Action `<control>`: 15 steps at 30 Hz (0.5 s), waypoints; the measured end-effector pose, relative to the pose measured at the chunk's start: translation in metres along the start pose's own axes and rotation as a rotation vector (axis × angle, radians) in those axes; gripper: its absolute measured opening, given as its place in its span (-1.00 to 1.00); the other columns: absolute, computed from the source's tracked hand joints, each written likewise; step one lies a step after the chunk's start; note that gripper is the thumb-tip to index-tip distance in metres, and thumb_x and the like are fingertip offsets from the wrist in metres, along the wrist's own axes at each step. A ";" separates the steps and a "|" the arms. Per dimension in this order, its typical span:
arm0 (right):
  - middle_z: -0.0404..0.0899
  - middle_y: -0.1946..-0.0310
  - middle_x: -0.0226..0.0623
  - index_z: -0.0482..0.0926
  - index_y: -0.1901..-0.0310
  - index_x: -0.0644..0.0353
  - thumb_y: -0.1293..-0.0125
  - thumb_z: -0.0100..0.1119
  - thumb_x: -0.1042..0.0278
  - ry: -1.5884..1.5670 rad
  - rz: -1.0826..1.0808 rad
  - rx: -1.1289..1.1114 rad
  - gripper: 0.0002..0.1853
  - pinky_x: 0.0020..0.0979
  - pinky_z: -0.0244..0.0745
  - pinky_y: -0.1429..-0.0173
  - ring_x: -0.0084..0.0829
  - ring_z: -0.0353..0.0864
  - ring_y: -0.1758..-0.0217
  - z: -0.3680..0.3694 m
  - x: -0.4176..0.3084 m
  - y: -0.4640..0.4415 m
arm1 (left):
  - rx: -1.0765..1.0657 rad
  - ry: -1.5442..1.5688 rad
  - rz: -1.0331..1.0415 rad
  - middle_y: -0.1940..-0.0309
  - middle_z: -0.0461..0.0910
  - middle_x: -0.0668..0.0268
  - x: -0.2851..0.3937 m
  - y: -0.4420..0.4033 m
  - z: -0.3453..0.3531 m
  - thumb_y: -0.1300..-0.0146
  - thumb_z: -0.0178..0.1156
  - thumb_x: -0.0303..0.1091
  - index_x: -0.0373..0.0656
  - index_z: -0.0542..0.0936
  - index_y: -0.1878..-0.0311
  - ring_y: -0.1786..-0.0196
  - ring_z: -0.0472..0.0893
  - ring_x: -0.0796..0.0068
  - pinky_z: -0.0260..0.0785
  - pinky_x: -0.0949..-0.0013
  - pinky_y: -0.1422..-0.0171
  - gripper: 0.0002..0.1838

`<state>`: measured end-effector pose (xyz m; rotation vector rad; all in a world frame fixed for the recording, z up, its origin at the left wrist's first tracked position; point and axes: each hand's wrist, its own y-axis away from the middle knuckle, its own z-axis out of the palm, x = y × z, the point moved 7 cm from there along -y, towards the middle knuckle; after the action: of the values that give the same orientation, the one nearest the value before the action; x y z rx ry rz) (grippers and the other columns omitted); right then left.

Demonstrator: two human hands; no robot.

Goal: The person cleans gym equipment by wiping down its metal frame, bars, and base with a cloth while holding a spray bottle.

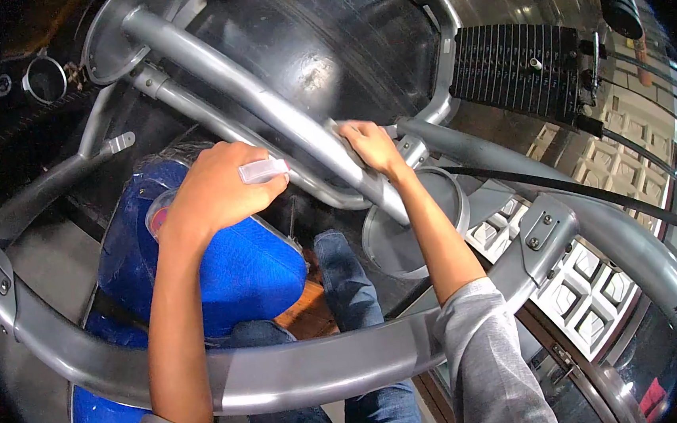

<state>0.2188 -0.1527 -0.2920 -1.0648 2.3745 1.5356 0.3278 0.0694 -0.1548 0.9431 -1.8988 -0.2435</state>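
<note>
My left hand (221, 185) is closed around what looks like a spray bottle. Its whitish translucent head (262, 170) sticks out past my fingers, and a round clear part with some red shows by my wrist. Behind that hand is a blue padded seat (252, 270) in clear plastic wrap. My right hand (371, 147) is wrapped over the thick slanting grey metal tube (266, 106), pressing what seems to be a grey cloth (352, 144) against it. The fingers there are slightly blurred, and most of the cloth is hidden under them. A round grey plate (444, 191) sits at the tube's lower end.
A curved grey frame bar (319, 368) crosses in front of my legs, below both forearms. To the upper right stands a black weight stack (515, 74). A black cable (559, 186) runs across the right side. A second, thinner tube (229, 129) lies alongside the thick one.
</note>
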 end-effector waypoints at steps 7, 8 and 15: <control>0.44 0.10 0.00 0.46 0.02 0.25 -0.43 0.06 0.11 0.261 -0.419 0.399 -0.66 -0.03 0.46 -0.11 0.06 0.50 -0.05 -0.004 -0.036 0.063 | -0.017 0.029 0.026 0.40 0.67 0.06 -0.003 -0.001 0.001 -0.13 0.34 -0.12 -0.16 0.70 0.35 0.30 0.66 0.01 0.47 0.17 0.21 -0.73; 0.43 0.09 -0.01 0.44 0.01 0.25 -0.44 0.06 0.10 0.334 -0.401 0.374 -0.66 -0.03 0.47 -0.09 0.06 0.50 -0.05 -0.006 -0.025 0.075 | -0.013 0.036 0.006 0.41 0.67 0.06 -0.003 -0.001 0.000 -0.13 0.34 -0.12 -0.16 0.70 0.36 0.30 0.66 0.01 0.47 0.16 0.20 -0.72; 0.42 0.08 -0.05 0.38 -0.01 0.22 -0.43 0.06 0.11 0.503 -0.230 0.210 -0.65 -0.04 0.53 -0.05 0.02 0.51 -0.04 -0.016 0.017 0.106 | 0.011 0.063 0.001 0.42 0.64 -0.05 0.002 0.000 -0.005 -0.11 0.24 -0.09 -0.22 0.68 0.45 0.25 0.65 -0.13 0.49 0.01 0.05 -0.67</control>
<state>0.1450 -0.1491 -0.2126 -1.7609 2.5134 1.0018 0.3317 0.0698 -0.1508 0.9466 -1.8453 -0.2002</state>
